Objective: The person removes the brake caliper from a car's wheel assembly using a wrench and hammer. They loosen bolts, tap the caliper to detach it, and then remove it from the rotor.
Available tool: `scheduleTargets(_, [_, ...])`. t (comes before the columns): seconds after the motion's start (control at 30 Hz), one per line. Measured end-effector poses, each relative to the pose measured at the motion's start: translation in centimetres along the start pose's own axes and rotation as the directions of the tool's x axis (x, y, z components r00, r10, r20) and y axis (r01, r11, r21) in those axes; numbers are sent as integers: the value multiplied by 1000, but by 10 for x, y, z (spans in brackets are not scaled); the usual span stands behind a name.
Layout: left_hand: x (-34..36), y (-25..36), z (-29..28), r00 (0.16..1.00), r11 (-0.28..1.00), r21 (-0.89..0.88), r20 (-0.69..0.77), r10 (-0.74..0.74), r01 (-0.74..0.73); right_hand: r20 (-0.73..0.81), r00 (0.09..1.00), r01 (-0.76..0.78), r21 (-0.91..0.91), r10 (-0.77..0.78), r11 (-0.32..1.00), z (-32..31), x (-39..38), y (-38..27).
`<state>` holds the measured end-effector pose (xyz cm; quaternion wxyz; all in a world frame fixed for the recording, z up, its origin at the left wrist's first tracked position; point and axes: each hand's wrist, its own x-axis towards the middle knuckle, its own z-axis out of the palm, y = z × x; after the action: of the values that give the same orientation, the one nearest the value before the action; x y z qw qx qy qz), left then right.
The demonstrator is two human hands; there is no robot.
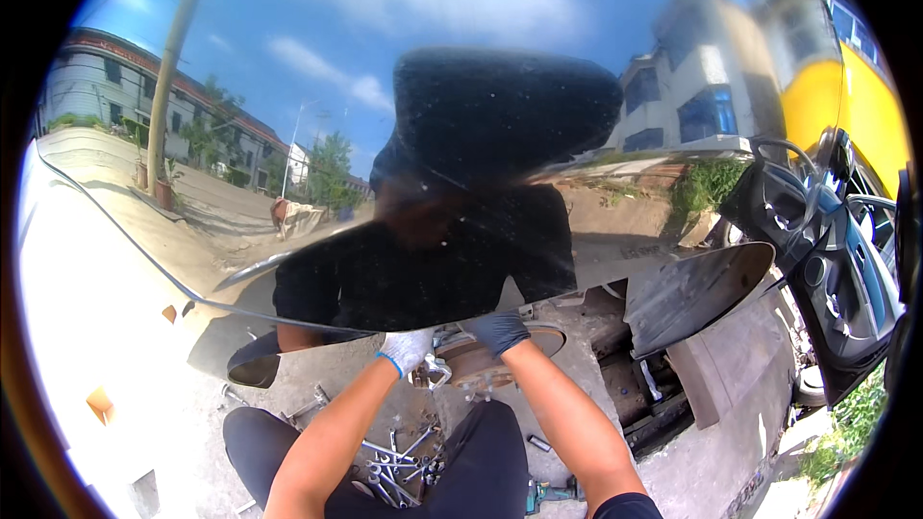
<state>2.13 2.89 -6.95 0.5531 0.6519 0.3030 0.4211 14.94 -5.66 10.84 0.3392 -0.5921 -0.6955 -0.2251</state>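
Wrench pile [396,469] on the concrete ground [575,404], btwn the knees: prob. gets scattered if a leg shifts. L hand [408,348], white glove w/ blue cuff, is up at the lower edge of a big glossy dark panel [481,163]; silver metal part [437,372] just beside it. Round metal disc [474,358], brownish rim, is below the panel edge, btwn & partly behind the hands. If it tips or swings it cd pinch a fingertip, esp. w/ the panel blocking the view; a slipped grip cd bang knuckles on that edge. R hand [497,332], dark grey glove, overlaps the disc's upper side, looks in contact but not certain. Farther R, dark gap [630,380] in the ground: a small part knocked that way cd drop in & be hard to get back.

Hidden stuff: L fingers mostly out of sight near the panel edge, can't tell how far open or if they hold anything. R fingers likewise under the panel, opening & hold can't be told. Disc's far side cut off by the panel, so no telling what it's fixed to, if anything. Panel's reflections muddle its surface. Teal tool [553,494], bottom, too small to ID. Car door [827,269], far R, bent by the lens.
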Motion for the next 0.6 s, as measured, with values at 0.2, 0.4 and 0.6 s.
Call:
scheduleTargets(0.2, [-7, 5, 6, 995, 997, -44, -81, -63, 60, 81, 974, -223, 157, 213, 962, 8, -20, 22])
scheduleTargets(0.4, [-7, 10, 3, 991, 992, -110, -110, -81, 69, 121, 974, -206, 123, 192, 971, 20, -16, 47])
scheduleTargets(0.6, [-2, 21, -7, 999, 989, 139, 15, 40, -41, 199, 940, -314, 196, 276, 929, 14, 2, 26])
